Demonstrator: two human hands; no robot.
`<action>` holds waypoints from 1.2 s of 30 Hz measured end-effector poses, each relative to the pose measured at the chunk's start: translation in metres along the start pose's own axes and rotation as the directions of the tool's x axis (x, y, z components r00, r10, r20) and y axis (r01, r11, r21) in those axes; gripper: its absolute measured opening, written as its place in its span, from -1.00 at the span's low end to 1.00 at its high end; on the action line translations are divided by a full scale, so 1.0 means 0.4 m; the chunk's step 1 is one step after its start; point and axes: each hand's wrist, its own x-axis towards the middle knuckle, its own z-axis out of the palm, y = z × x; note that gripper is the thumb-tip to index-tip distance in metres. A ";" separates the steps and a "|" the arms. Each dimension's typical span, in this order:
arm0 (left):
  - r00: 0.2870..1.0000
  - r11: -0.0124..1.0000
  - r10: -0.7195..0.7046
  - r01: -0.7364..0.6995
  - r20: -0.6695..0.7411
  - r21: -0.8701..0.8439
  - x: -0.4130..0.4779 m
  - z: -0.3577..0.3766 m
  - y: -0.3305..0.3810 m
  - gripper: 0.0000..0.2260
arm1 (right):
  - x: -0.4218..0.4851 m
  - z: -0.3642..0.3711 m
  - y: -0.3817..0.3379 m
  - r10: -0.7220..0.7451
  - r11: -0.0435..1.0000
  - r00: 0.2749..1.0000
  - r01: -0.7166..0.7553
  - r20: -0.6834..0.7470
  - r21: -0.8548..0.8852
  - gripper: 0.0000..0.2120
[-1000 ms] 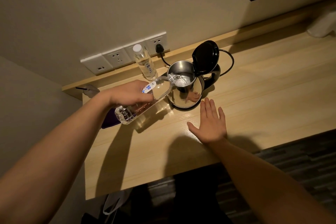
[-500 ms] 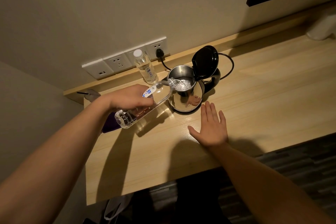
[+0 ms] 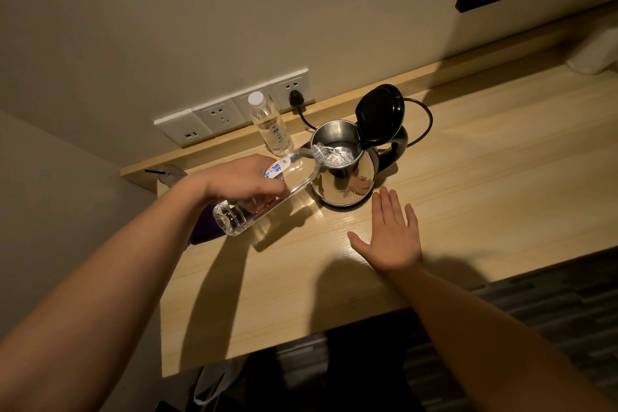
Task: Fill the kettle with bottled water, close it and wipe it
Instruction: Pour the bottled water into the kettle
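Observation:
A steel kettle [image 3: 347,184] stands on the wooden desk [image 3: 468,191] with its black lid [image 3: 380,114] hinged upright. My left hand [image 3: 244,179] grips a clear water bottle [image 3: 294,174], tipped almost level with its mouth over the kettle's rim. Water streams from it into the kettle. My right hand [image 3: 391,234] lies flat on the desk, fingers straight, just in front of the kettle and apart from it. A purple cloth [image 3: 204,227] shows partly under my left forearm.
A second, capped bottle [image 3: 269,125] stands upright behind the kettle by the wall sockets [image 3: 230,110]. The kettle's black cord [image 3: 424,120] loops to a plug [image 3: 296,99]. A white object [image 3: 592,53] sits at the far right. The desk's front edge runs below my right wrist.
The bottle's base has risen a little, so it tips further. Both hands stay in place; the apparent shift comes from the camera tilting.

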 end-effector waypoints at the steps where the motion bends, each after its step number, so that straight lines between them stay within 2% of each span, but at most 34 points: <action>1: 1.000 1.000 -0.005 0.005 -0.006 0.005 0.000 0.000 0.001 -0.91 | 0.000 0.000 0.000 0.001 1.000 1.000 -0.001 -0.002 0.002 0.01; 5: 1.000 0.999 -0.028 0.028 0.007 -0.016 0.002 0.001 0.003 -0.80 | -0.001 -0.001 0.000 0.002 1.000 1.000 -0.002 0.006 0.002 0.01; 10: 1.000 1.000 -0.015 0.016 0.021 -0.022 -0.003 -0.004 0.008 -0.92 | 0.000 -0.003 -0.002 0.004 1.000 1.000 -0.004 0.005 0.003 0.01; 17: 0.999 0.998 -0.026 0.028 0.044 -0.061 -0.001 -0.006 0.007 -0.90 | -0.003 -0.005 0.000 0.000 1.000 1.000 0.000 0.008 0.004 0.00; 19: 0.998 0.996 -0.030 0.034 0.049 -0.082 -0.001 -0.006 0.008 -0.86 | -0.002 -0.005 -0.001 -0.002 1.000 1.000 0.001 0.005 0.010 0.00; 22: 0.997 0.995 -0.048 0.052 0.054 -0.083 -0.005 -0.007 0.016 -0.67 | 0.000 -0.005 0.000 -0.001 1.000 1.000 0.001 0.009 0.015 0.01; 25: 0.996 0.994 -0.054 0.059 0.065 -0.089 -0.007 -0.009 0.020 -0.63 | -0.001 -0.003 0.001 -0.001 1.000 1.000 0.001 0.003 0.019 0.01; 27: 0.996 0.994 -0.056 0.062 0.068 -0.088 -0.005 -0.011 0.018 -0.66 | -0.001 -0.002 0.001 -0.002 1.000 1.000 0.002 -0.003 0.021 0.01; 30: 0.996 0.995 -0.055 0.060 0.065 -0.085 -0.003 -0.012 0.012 -0.85 | -0.001 -0.002 0.000 -0.001 1.000 1.000 0.002 -0.010 0.026 0.01; 36: 0.997 0.997 -0.043 0.047 0.060 -0.069 -0.004 -0.012 0.014 -0.91 | -0.003 -0.003 0.000 -0.001 1.000 1.000 0.001 -0.015 0.024 0.00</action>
